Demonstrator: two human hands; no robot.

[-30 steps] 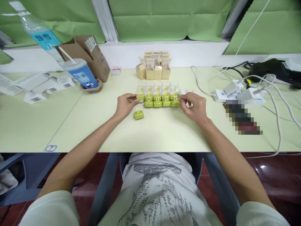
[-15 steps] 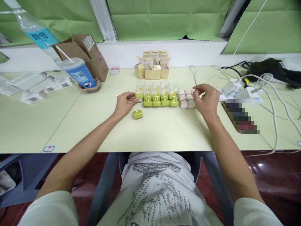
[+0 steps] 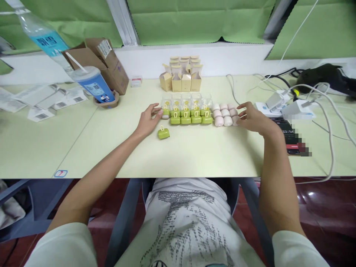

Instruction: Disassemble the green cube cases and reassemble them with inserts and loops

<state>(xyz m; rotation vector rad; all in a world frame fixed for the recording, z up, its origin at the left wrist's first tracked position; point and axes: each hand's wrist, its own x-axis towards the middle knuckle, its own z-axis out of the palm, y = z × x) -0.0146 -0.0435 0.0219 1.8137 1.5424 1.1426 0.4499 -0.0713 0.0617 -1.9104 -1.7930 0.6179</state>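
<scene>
Small glossy green cases with pale loop handles stand in rows mid-table, clear plastic cups behind them. My left hand rests at the left end of the rows, fingers apart, its thumb against the end green-topped piece. A lone green case sits nearer me. To the right of the rows is a block of rounded pinkish-white pieces. My right hand is at the block's right side, fingers extended and spread, fingertips at the outer pieces; whether they touch is hard to tell.
Small open cream cartons stand at the back. Leftward are a blue drink cup, a brown cardboard box, a large bottle and white boxes. A power strip, cables and a phone lie at right.
My right hand has moved right and its fingers have opened out, uncovering more of the pinkish-white block. My left hand's fingers have uncurled slightly while staying beside the end piece.
</scene>
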